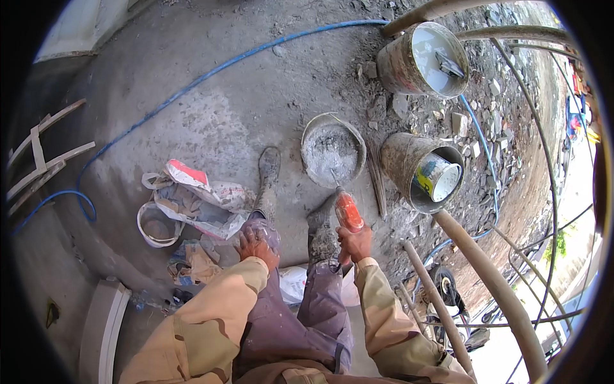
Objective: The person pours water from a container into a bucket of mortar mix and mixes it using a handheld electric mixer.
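Observation:
My right hand (355,242) is wrapped round the grip of a red power drill (348,211). From the drill a thin mixing rod (334,176) reaches down into a bucket (307,165) of grey, wet-looking mix (329,150). The rod's lower end is hidden in the mix. My left hand (257,248) lies flat on my left knee, fingers spread, holding nothing. Left of that knee, a torn white and red bag (224,195) of powder lies open beside a small white bucket (158,225).
Two large buckets stand on the right: one with cloudy water (400,64), the other (400,166) holding a paint tub (441,179). A blue hose (236,61) crosses the floor. Wooden poles (492,275) and rubble (460,125) line the right side. A wooden frame (39,150) is far left.

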`<state>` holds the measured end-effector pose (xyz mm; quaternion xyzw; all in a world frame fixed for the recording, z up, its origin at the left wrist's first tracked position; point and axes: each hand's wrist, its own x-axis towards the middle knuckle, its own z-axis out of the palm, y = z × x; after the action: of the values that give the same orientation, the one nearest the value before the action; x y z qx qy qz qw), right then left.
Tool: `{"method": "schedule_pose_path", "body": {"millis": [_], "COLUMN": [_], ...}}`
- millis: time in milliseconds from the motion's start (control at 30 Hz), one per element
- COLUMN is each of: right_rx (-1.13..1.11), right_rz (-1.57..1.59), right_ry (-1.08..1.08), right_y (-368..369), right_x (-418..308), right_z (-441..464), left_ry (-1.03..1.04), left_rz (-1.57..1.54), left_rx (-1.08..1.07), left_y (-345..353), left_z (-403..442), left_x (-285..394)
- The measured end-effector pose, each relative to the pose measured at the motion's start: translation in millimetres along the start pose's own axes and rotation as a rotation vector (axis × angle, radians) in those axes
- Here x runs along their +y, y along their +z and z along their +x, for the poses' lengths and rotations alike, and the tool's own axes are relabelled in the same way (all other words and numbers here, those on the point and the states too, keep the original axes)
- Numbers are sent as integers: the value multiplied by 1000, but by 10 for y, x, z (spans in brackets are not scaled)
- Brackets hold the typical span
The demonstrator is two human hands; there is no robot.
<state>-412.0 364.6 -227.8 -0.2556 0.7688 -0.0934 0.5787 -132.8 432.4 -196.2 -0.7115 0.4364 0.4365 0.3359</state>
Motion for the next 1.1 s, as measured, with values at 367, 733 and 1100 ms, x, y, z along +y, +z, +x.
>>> {"method": "schedule_pose_path", "body": {"millis": [367,733,1100], "right_rx": [151,105,586], "right_rz": [-34,-202,816], "right_ry": [19,-30,147], "right_y": [207,389,-2200], "right_x": [-136,-511,272], "right_z": [-21,28,1200], "left_ry": [795,603,331], "left_rz": [-1039,-1070,-1224], "left_rx": [-267,60,-56], "left_y": [788,650,-106], "left_z": [121,315,297], "left_x": [1301,1477,1202]}}
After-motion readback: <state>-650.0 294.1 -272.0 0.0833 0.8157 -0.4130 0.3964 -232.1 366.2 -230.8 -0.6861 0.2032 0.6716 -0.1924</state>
